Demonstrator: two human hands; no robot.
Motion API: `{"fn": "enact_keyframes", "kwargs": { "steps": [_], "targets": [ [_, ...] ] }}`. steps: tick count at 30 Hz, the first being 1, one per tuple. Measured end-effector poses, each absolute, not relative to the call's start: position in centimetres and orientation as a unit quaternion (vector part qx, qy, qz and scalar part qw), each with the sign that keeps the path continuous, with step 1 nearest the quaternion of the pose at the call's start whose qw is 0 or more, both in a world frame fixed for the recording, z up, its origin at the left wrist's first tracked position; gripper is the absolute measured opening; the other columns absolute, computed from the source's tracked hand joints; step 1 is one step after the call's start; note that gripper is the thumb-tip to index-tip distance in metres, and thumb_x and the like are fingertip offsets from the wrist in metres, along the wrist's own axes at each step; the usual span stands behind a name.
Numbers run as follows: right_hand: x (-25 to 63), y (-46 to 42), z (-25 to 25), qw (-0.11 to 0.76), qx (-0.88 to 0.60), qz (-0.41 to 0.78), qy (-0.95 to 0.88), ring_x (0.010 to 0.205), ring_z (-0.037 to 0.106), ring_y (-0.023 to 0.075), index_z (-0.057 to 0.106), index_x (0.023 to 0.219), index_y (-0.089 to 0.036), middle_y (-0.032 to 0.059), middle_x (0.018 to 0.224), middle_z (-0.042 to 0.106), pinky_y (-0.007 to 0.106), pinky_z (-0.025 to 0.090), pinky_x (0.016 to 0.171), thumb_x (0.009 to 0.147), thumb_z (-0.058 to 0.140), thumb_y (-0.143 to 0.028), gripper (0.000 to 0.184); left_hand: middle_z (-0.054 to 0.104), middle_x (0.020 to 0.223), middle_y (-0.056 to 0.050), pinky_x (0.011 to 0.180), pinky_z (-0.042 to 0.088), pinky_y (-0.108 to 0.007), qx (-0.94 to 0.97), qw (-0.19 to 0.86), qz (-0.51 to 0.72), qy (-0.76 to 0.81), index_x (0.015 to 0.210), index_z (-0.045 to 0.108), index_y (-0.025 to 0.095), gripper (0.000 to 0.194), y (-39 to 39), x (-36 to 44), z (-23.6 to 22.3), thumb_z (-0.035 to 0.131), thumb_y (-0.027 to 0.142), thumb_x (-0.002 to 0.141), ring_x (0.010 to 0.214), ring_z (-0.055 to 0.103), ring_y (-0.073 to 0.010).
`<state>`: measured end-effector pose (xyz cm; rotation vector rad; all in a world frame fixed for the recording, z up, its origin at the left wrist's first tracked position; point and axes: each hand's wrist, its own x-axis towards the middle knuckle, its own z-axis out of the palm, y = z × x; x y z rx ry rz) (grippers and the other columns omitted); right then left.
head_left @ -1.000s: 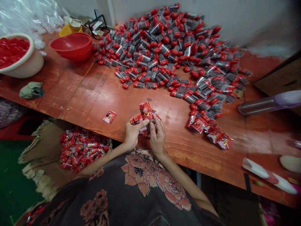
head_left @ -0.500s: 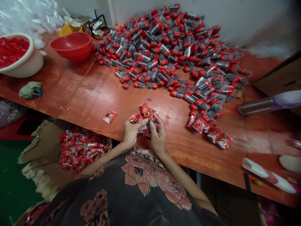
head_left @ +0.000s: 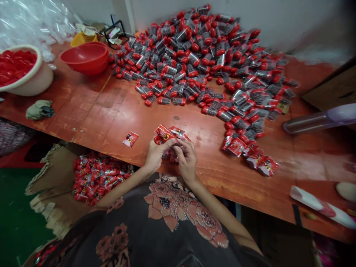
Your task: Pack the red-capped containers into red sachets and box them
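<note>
Hands (head_left: 171,157) on red packet (head_left: 164,134), scuffed reddish tabletop (head_left: 111,111), pale wall (head_left: 272,26)

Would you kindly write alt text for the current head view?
A person's bare left hand and right hand hold small, glossy red packets over a reddish-brown table. Beyond lies a heap of clear, red-capped plastic tubes; a torn brown cardboard box holds more red packets, lower left.

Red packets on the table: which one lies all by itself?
The flat packet left of the left hand; the others are bunched at the hands or beside the tube pile.
</note>
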<state>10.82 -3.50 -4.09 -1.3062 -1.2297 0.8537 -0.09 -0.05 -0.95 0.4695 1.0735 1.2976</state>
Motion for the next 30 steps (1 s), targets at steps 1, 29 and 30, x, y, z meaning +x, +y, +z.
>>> {"fn": "enact_keyframes", "kwargs": {
  "steps": [1,29,30],
  "targets": [
    [11.0,-3.5,-4.0,0.537,-0.543,0.354,-0.540,0.101,0.059,0.0183,0.063,0.120,-0.033,0.0038,0.107,0.058,0.040,0.054,0.091,0.092,0.057,-0.028,0.029,0.068,0.075,-0.001,0.069,0.051,-0.026,0.209,0.646,0.559,0.476,0.077,0.067,0.015,0.031,0.1,-0.3,-0.8,0.087,0.026,0.056,0.065,0.062,-0.0116],
    [10.4,-4.3,-3.7,0.529,-0.524,0.526,-0.410,0.065,0.058,0.0099,0.055,0.131,-0.036,0.0034,0.105,0.052,0.027,0.059,0.055,0.091,0.054,-0.033,0.040,0.065,0.066,0.000,0.045,0.042,-0.022,0.212,0.659,0.545,0.474,0.076,0.067,0.015,0.026,-1.2,0.3,-1.6,0.083,0.028,0.062,0.047,0.052,-0.0080],
    [10.5,-4.3,-3.8,0.534,-0.524,0.517,-0.415,0.066,0.058,0.0098,0.056,0.130,-0.036,0.0033,0.106,0.051,0.027,0.060,0.056,0.091,0.055,-0.033,0.039,0.067,0.068,0.000,0.048,0.045,-0.022,0.206,0.651,0.557,0.473,0.076,0.068,0.015,0.025,-1.1,0.2,-1.7,0.084,0.028,0.062,0.050,0.055,-0.0087]
  ]
}}
